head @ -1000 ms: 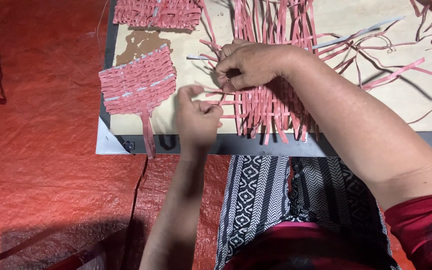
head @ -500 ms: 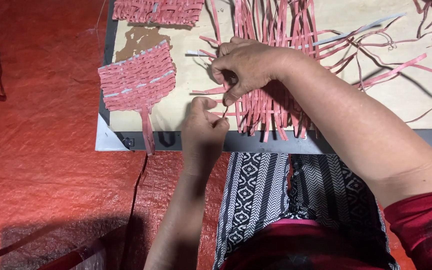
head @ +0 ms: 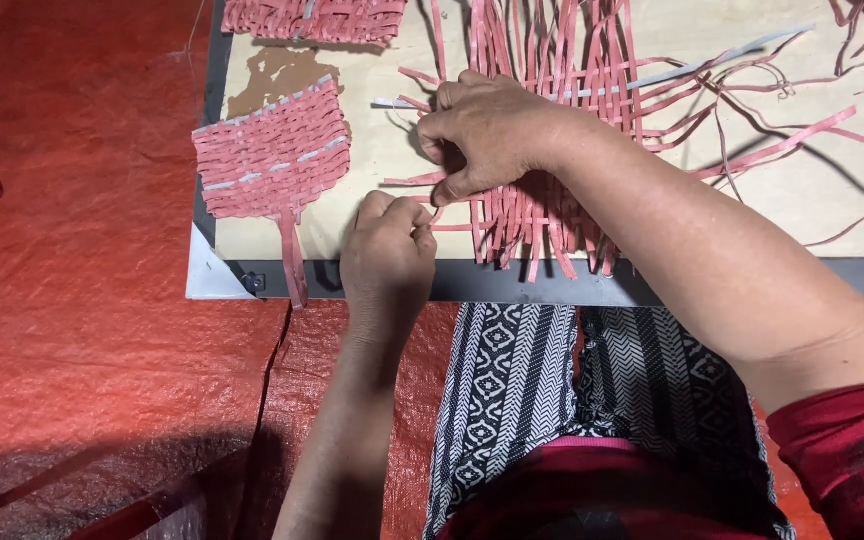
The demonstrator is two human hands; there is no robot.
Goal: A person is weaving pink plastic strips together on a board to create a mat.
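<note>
Red tarpaulin (head: 82,330) covered the floor beneath a pale plywood board (head: 832,190). Nearest, the left hand (head: 388,252) had its grip pinched shut on one flat pink strip (head: 457,226). The right hand (head: 487,135) pressed curled fingers onto the half-woven strips (head: 542,215). Two finished woven mats (head: 272,160) lay beyond, left.

A red tarp (head: 82,330) covers the floor, creased and shadowed at the lower left, under a pale plywood board (head: 382,150) with a dark edge and a white corner.
</note>
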